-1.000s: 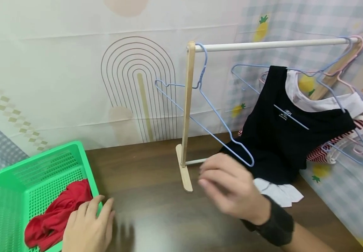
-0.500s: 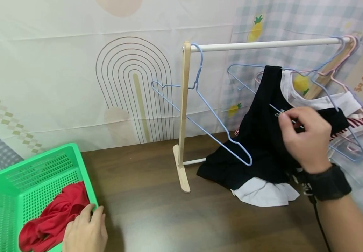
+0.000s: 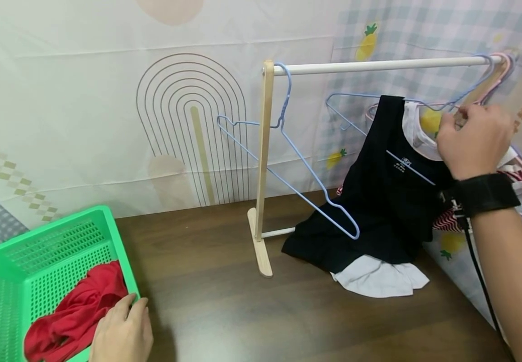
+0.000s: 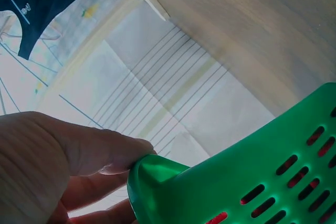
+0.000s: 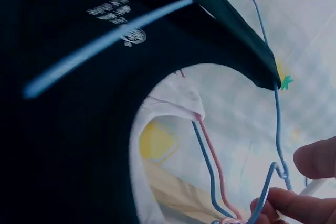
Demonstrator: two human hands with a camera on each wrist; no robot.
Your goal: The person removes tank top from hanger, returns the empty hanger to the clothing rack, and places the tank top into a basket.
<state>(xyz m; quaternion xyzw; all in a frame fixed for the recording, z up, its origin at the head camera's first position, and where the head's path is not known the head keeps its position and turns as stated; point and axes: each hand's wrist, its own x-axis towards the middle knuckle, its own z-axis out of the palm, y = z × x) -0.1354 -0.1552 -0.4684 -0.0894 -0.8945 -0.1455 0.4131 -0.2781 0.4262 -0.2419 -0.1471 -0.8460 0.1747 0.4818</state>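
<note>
My left hand [image 3: 122, 329] grips the right rim of a green plastic basket [image 3: 118, 239], thumb over the edge and fingers below it, as the left wrist view shows. A crumpled red cloth [image 3: 82, 309] lies inside. My right hand [image 3: 478, 136] is at the neck of a blue wire hanger [image 5: 278, 124], just under the rail, thumb and fingers curled around the wire. On that hanger hangs a black sleeveless top [image 3: 378, 196], its neckline facing the right wrist camera. White cloth [image 3: 380, 276] shows below its hem.
A small wooden rack with a white rail [image 3: 369, 66] stands on the brown table [image 3: 225, 311]. One bare blue hanger [image 3: 303, 186] hangs at its left post [image 3: 264, 151]. Pink hangers with white and red-striped clothes crowd the right end. A cable runs from my right wrist.
My right hand has moved right and up, from near the bare hanger, past the black top's front, to the neck of its hanger. My left hand stays at the basket rim.
</note>
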